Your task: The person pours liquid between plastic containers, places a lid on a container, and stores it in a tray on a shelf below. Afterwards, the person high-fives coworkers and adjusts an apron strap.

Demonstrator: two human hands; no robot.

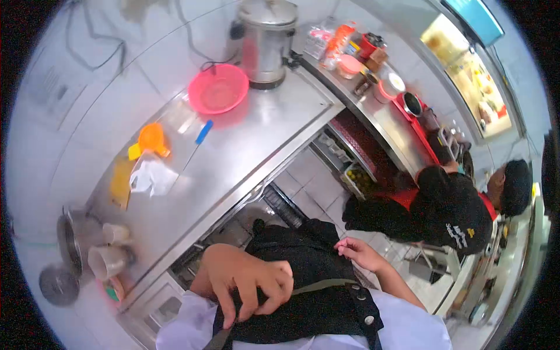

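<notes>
A black apron with metal snaps and an olive strap covers my front over a white shirt. My left hand is over the left part of its bib, back of the hand up. Its fingers are bent and spread apart, and I see nothing in them. To the right, my right hand is at the apron's side edge. Its thumb and fingertips are pinched together and seem to have hold of the black cloth; the exact contact is too small to make out.
On the steel counter stand a pink basin, a metal urn, an orange strainer, a white plastic bag and a blue-handled tool. White cups stand left. A co-worker in black bends at the right by a loaded shelf.
</notes>
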